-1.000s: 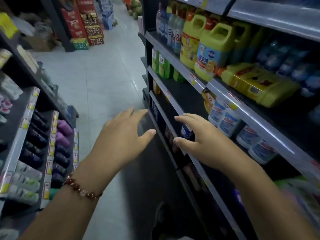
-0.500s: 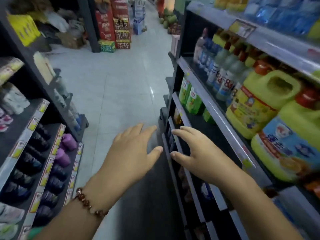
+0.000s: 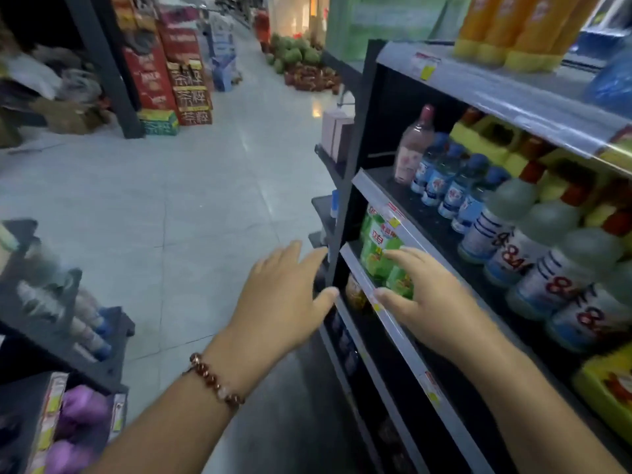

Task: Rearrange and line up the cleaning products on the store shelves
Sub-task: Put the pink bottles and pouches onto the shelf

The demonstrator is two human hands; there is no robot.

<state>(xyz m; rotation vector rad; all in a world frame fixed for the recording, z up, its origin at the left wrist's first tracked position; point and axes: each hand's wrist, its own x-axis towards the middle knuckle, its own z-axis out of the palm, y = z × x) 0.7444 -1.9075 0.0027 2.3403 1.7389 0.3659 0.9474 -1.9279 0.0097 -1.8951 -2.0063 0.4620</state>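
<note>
Moved: both hands have come further along the aisle and up, to the shelf end.
Right hand: fingers spread, holding nothing, in front of the green bottles, contact unclear.
Left hand: fingers straight, empty, just left of the shelf post.
White bottles: one shelf above the right hand, in a row.

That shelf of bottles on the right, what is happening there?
A person stands in a store aisle and reaches both bare hands toward the green bottles on a lower shelf. The right hand is open in front of them, the left hand open beside the shelf's end post. Neither holds anything yet.
</note>
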